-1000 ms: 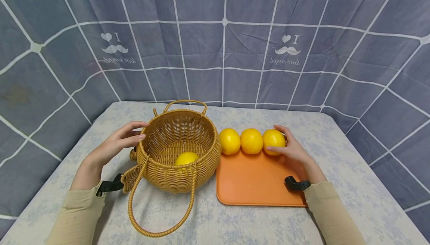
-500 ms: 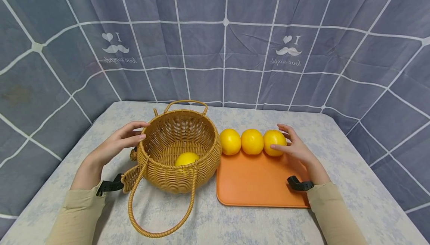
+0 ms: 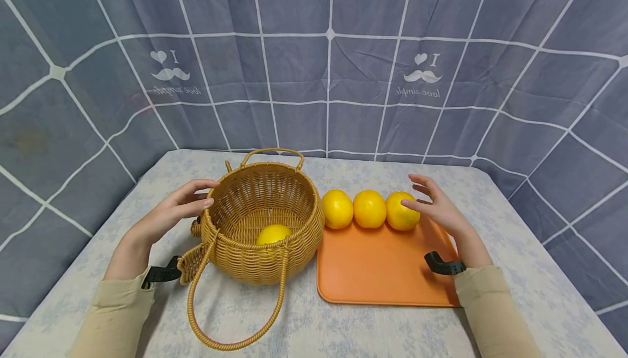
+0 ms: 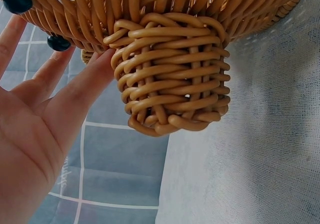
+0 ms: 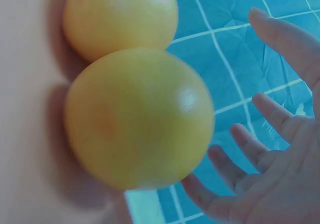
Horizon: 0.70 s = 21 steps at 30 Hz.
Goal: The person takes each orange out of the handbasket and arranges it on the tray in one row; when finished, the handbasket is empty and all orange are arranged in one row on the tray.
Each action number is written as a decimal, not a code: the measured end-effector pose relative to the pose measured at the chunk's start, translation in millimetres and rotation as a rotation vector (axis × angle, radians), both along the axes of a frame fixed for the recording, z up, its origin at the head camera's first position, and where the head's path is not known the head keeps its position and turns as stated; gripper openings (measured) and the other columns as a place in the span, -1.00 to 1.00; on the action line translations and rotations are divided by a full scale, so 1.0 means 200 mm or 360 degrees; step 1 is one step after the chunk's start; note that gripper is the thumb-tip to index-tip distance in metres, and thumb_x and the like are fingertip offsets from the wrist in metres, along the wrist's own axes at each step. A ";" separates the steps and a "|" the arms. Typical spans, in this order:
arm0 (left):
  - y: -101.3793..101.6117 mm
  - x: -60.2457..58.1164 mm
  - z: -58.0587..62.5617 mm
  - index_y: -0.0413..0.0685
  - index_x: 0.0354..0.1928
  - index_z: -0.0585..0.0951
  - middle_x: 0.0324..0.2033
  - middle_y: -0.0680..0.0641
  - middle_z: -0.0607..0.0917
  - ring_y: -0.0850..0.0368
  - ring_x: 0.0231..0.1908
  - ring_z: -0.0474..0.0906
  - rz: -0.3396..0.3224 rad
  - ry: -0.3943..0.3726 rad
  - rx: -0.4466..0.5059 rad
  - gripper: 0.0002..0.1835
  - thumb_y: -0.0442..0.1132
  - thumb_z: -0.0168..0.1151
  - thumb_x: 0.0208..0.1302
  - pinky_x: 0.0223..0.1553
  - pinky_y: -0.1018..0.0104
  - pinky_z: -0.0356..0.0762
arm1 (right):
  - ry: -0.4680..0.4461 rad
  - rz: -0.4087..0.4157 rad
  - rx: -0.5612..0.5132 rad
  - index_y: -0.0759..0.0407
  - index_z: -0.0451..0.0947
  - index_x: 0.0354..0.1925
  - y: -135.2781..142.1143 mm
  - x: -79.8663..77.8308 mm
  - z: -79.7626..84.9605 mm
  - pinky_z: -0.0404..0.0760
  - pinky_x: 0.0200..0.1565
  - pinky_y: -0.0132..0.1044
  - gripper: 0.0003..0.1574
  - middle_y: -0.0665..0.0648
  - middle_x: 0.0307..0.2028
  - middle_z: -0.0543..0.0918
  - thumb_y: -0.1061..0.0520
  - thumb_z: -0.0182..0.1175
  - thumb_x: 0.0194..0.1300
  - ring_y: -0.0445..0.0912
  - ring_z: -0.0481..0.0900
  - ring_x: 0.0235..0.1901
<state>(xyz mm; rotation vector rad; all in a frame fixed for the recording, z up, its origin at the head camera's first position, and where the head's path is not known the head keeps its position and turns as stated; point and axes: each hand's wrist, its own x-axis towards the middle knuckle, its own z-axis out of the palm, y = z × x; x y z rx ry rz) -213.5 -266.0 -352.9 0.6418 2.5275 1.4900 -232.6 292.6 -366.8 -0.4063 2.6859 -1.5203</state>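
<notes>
A woven wicker basket (image 3: 260, 262) stands upright with one orange (image 3: 273, 234) inside it. At its left rim my left hand (image 3: 164, 213) touches the wicker with fairly straight fingertips. The left wrist view shows the thumb and fingers (image 4: 82, 86) against the outer side, beside a woven knob (image 4: 172, 76). Three oranges sit in a row along the far part of an orange tray (image 3: 382, 271). My right hand (image 3: 444, 211) is spread beside the rightmost orange (image 3: 402, 212). In the right wrist view that orange (image 5: 140, 119) lies apart from the palm, and the hand holds nothing.
One basket handle (image 3: 240, 341) flops onto the table (image 3: 314, 325) toward me; the other handle (image 3: 272, 151) stands at the back rim. The leftmost orange (image 3: 337, 209) is close to the basket's side. A grey checked curtain (image 3: 294, 74) hangs behind the table.
My right hand has drawn off the rightmost orange, moving right and up, with its fingers spreading. That orange stays in the row. The left hand and basket have stayed put.
</notes>
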 end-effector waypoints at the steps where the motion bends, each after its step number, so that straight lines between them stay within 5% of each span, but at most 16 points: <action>1: 0.00 0.00 0.00 0.00 0.34 0.25 0.18 -0.18 0.34 0.16 0.06 0.38 -0.0002 -0.0001 0.0005 -0.53 -0.16 -0.03 0.43 -0.03 0.18 0.39 | 0.0009 0.0015 -0.0002 0.13 -0.03 0.42 0.00 0.00 0.02 0.06 0.24 0.20 -0.07 0.22 0.40 0.01 0.08 0.24 0.26 0.21 -0.02 0.36; 7: 0.00 0.00 0.00 -0.01 0.33 0.25 0.18 -0.18 0.34 0.15 0.05 0.39 -0.0006 -0.0015 0.0024 -0.53 -0.16 -0.02 0.43 -0.02 0.27 0.39 | 0.0071 0.0089 0.0049 0.15 0.02 0.40 -0.04 -0.03 0.11 0.11 0.23 0.18 -0.12 0.24 0.39 0.04 0.08 0.23 0.27 0.21 0.01 0.35; 21: 0.00 0.00 0.00 0.00 0.33 0.26 0.11 -0.22 0.39 0.08 0.00 0.40 0.0007 -0.0017 0.0016 -0.53 -0.15 -0.01 0.43 -0.13 0.13 0.41 | 0.0160 0.0369 -0.0026 0.15 0.23 0.30 -0.28 -0.14 0.39 0.25 0.20 0.07 -0.28 0.14 0.29 0.27 0.16 0.27 0.23 0.04 0.21 0.29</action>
